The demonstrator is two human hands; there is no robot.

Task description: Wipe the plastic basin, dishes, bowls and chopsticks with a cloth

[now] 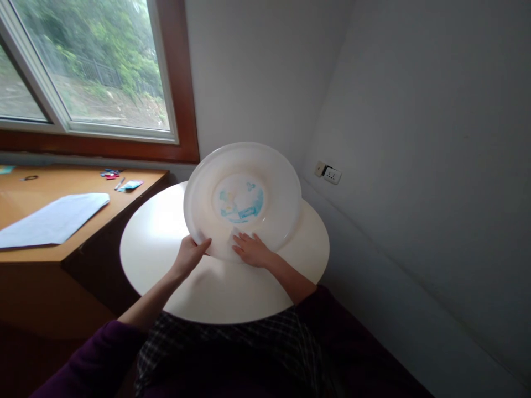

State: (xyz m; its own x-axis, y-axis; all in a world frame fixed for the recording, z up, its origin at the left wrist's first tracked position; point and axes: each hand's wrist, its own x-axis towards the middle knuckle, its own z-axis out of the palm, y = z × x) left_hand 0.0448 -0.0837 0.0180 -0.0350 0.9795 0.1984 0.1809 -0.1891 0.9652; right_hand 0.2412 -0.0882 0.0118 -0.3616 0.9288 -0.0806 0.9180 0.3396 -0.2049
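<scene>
A white plastic washbasin (199,199) with a blue picture printed on its bottom is tilted up on the round white table, its inside facing me. My left hand (193,255) grips the lower left rim, thumb on the inside and the other fingers behind. Against the lower inner wall my right hand (253,250) presses a small white wipe (234,232), with its fingers stretched over it. Most of the wipe is hidden under the fingers, so I cannot tell if it is cloth or tissue.
The round white table (153,237) stands before me. To the left is a wooden desk (45,182) bearing a white sheet (58,218), a blue packet (131,186) and small items. A wall socket (332,176) is at right, a window (103,66) at upper left.
</scene>
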